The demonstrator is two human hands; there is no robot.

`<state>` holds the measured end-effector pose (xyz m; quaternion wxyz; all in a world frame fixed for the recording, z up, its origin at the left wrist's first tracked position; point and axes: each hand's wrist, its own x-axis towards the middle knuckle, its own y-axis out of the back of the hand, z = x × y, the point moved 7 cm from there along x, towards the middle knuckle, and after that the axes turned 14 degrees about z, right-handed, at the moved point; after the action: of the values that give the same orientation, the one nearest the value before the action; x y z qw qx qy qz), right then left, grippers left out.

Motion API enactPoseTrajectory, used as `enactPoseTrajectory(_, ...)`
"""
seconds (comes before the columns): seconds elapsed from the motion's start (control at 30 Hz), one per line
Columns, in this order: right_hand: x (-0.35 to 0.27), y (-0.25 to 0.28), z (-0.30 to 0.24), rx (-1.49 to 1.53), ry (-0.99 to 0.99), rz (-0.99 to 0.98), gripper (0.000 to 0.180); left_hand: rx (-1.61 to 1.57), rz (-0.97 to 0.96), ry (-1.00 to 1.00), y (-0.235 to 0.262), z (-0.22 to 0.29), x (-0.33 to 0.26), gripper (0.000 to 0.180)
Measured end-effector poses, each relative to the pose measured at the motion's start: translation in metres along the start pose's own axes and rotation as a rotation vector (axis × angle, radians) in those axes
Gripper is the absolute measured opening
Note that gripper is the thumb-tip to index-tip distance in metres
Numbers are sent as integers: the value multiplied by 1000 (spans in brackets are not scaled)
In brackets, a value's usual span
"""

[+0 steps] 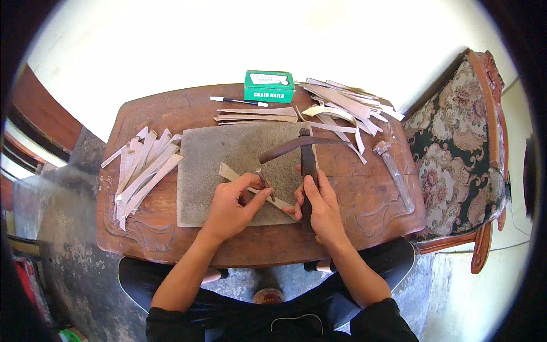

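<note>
The brown, carved wooden bench [364, 194] spreads beneath and around both hands, its near edge on the wearer's side of them. Well out to the right of the right grip stands a wooden-framed chair [456, 154] with dark green, floral upholstery. A grey, rectangular, rough-surfaced slab [196, 154] lies flat on the bench, under the left grip [231, 210] and reaching beyond it. Far beyond and to the right of the right grip [323, 212] is a loose, tangled heap of pale, thin strips [342, 102]; a second pile of pale, tapered strips [142, 165] fans out to the left of the left grip, just past the slab's edge. The right grip is clenched around the handle of a dark hammer [308, 162], upright in view, its long, curved head beyond the fingers. Farther right of that grip lies a grey, worn, stick-shaped tool [396, 176] with a wider far end. Straight beyond both grips sit a low stack of flat, pale strips [259, 113] and, behind it, a green and white cardboard box [269, 94]. Directly under the left grip, a single pale, tapered strip [229, 172] lies slantwise on the slab. Beyond that grip, just beside the box, rests a slim black-and-white pen [239, 101]. Smallest is a short, dark, rod-shaped punch [262, 177], pinched between the left grip's thumb and fingers, tilted, its lower end over the single strip; whether they touch is unclear.
</note>
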<state>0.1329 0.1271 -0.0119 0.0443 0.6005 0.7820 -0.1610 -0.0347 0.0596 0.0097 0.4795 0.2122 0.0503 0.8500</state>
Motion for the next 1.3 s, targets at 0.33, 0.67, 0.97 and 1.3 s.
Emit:
enactPoseTrajectory(0.33, 0, 0, 3, -52, 17, 3, 35, 57, -68, -35, -5, 4, -1, 17)
enactPoseTrajectory(0.67, 2, -1, 3, -49, 12, 0, 30, 94, -39, -164, -8, 11, -3, 12)
enactPoseTrajectory(0.97, 1, 0, 1, -63, 6, -5, 30, 149, -36, -286, -14, 21, -12, 18)
enactPoseTrajectory(1.3, 1, 0, 2, -67, -1, -15, 35, 147, -19, -238, -14, 14, -11, 20)
